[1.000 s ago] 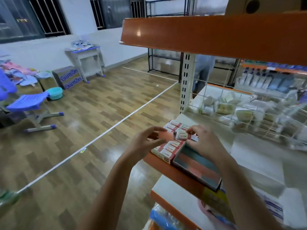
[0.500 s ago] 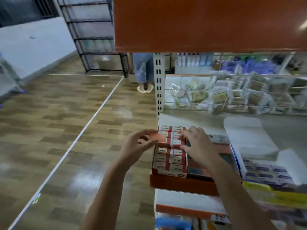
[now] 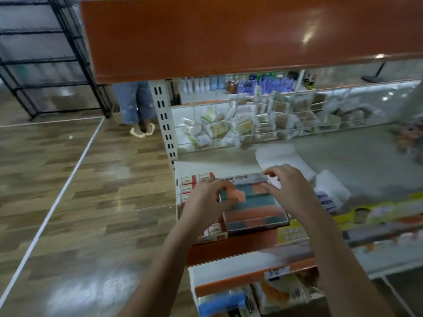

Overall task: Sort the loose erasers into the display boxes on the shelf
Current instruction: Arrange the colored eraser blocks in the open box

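Observation:
My left hand (image 3: pixel 209 199) pinches an orange-and-teal eraser (image 3: pixel 237 196) just over the left end of a display box (image 3: pixel 256 210) filled with long orange and teal erasers. Left of it stands a red-and-white box of small wrapped erasers (image 3: pixel 194 181), partly hidden by my left hand. My right hand (image 3: pixel 289 187) hovers over the far right part of the orange-and-teal box with fingers loosely curled and nothing in them. Both boxes sit on the white shelf (image 3: pixel 217 164) near its left front corner.
An orange shelf board (image 3: pixel 229 40) hangs overhead. A wire rack (image 3: pixel 263 124) with several small packets lines the shelf's back. White paper (image 3: pixel 286 156) and yellow-labelled goods (image 3: pixel 366 213) lie to the right. A person's legs (image 3: pixel 139 106) stand past the shelf upright.
The view swung right. My left hand carried the orange eraser from the red-and-white box to over the orange-and-teal box. My right hand shifted right and back.

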Available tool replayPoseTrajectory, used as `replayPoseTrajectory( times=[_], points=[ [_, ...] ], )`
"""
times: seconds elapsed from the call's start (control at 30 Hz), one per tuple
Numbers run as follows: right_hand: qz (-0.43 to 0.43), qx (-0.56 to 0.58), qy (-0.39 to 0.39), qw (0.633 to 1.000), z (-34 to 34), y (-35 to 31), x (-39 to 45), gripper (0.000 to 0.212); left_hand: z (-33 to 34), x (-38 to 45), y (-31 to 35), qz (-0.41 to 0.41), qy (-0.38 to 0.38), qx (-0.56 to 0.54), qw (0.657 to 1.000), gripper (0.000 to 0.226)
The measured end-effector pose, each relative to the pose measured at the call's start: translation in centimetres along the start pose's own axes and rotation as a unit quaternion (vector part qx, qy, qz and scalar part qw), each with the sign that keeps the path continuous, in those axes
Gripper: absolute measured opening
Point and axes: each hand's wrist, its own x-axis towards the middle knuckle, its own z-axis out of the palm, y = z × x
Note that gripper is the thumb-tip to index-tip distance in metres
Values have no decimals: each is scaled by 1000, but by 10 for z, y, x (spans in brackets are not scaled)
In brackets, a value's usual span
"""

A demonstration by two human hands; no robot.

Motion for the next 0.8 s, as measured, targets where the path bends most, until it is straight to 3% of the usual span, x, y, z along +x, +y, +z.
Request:
replayPoseTrajectory(
  times=[0.2,0.37,0.8],
  points=[
    [100,-42,-70,992,-8,28,-13,29,43,20,33,9,-13,120,993,34],
    [87,-35,-78,993,-4,35,-17,18,70,28,42,10,-17,178,984,32],
    [61,-23,-99,993,-8,35,-23,25,81,40,47,3,-48,244,969,31]
  ],
)
